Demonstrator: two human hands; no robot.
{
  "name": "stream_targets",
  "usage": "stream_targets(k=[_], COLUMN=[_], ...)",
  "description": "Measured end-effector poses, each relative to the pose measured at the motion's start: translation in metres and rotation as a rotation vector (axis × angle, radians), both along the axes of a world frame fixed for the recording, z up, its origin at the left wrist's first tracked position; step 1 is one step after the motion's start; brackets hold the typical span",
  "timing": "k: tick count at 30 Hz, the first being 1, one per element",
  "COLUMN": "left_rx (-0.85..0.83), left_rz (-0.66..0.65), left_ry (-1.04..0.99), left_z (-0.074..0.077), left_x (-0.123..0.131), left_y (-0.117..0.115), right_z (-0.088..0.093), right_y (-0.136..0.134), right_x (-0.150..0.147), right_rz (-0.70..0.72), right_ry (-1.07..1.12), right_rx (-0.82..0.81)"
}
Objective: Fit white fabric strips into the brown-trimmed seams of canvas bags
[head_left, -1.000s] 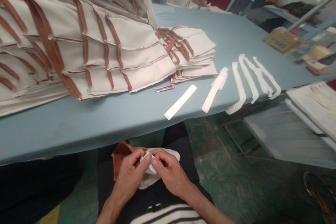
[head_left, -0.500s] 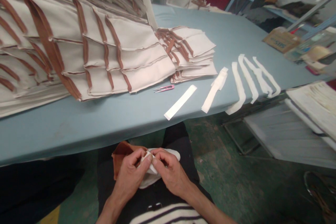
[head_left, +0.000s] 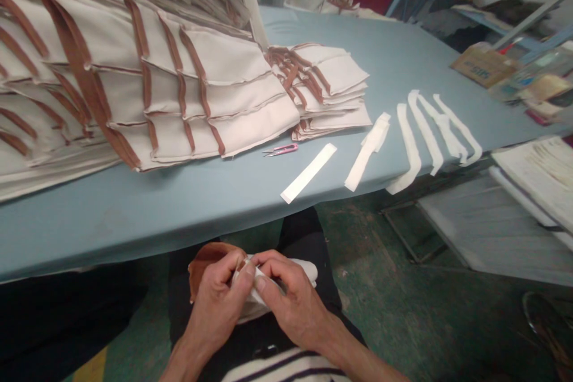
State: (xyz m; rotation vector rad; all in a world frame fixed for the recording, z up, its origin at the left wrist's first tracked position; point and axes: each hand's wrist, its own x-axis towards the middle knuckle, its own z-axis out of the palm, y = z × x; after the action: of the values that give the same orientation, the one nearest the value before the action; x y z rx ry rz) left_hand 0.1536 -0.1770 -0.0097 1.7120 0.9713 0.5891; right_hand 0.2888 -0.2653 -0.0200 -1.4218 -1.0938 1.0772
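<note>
Over my lap, my left hand [head_left: 224, 289] and my right hand [head_left: 289, 295] are close together, fingers pinched on a white and brown fabric piece [head_left: 304, 270]. Its rust-brown part [head_left: 208, 259] sticks out beyond my left hand, and its white part shows under and to the right of my right hand. The exact spot between the fingertips is mostly covered. On the table in front lie pink-handled thread snips [head_left: 282, 150] and a flat white strip [head_left: 308, 173].
A blue-covered table [head_left: 179, 203] spans the view. Large stacks of cream pieces with brown edging [head_left: 242, 95] stand left, a smaller stack [head_left: 333, 80] beside them. More white strips [head_left: 405, 149] lie right, some over the edge. A cardboard box [head_left: 483, 65] is farther back.
My right hand has shifted slightly, its fingers now reaching farther over the white cloth. The brown part has bent a little and more white shows at the right. The table items stay put.
</note>
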Motion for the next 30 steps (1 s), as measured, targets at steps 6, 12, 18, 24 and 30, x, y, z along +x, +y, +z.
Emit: stream_targets(k=[6, 12, 18, 24, 30], left_rx=[0.234, 0.365, 0.353, 0.317, 0.278], left_rz=[-0.019, 0.017, 0.015, 0.013, 0.037], left_ry=[-0.07, -0.067, -0.054, -0.025, -0.009], left_z=[0.041, 0.04, 0.037, 0.033, 0.023], left_x=[-0.005, -0.006, -0.009, -0.011, -0.012], left_y=[0.008, 0.011, 0.011, 0.01, 0.009], right_z=[0.04, 0.043, 0.042, 0.037, 0.029], right_y=[0.007, 0.006, 0.006, 0.006, 0.007], right_x=[0.001, -0.002, -0.004, -0.007, -0.011], right_rz=[0.041, 0.046, 0.043, 0.04, 0.03], right_ry=[-0.064, -0.066, -0.071, -0.07, -0.046], right_rx=[0.184, 0.172, 0.163, 0.135, 0.127])
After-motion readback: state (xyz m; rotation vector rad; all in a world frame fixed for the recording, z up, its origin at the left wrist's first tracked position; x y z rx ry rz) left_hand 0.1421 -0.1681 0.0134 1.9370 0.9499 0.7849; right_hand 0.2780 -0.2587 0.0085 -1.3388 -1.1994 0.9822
